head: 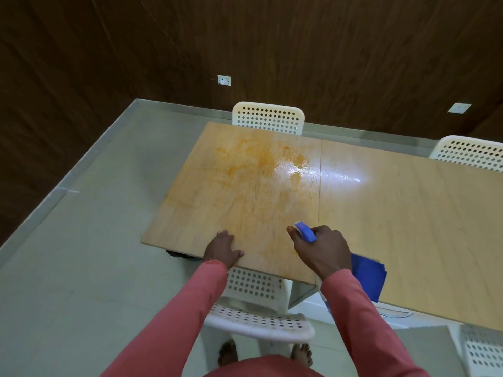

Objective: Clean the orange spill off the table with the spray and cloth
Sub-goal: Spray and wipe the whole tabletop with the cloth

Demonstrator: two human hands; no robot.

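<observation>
Head cam, only view I've got. My right hand point(322, 250) is wrapped round the spray bottle point(306, 232), fingers curled on it, blue nozzle poking out toward the far-left over the tabletop. Bottle body is mostly hidden under my hand and sleeve, so can't say much about it tbh. My left hand point(222, 249) is flat on the near edge of the table point(408, 213), fingers relaxed and spread, not holding anything.

The orange spill point(253, 170) is smeared across the far-left half of the wood top, well ahead of both hands, w/ a wet shiny patch on its right side where the light bounces off. Fainter orange haze runs down toward the near edge between my hands.

Blue cloth point(368, 276) is lying on the table near the front edge, just right of my right wrist, partly tucked behind my arm.

White perforated chair point(258, 303) sits right under me, another white chair point(268, 117) at the far side, a third one point(471, 152) far right.
</observation>
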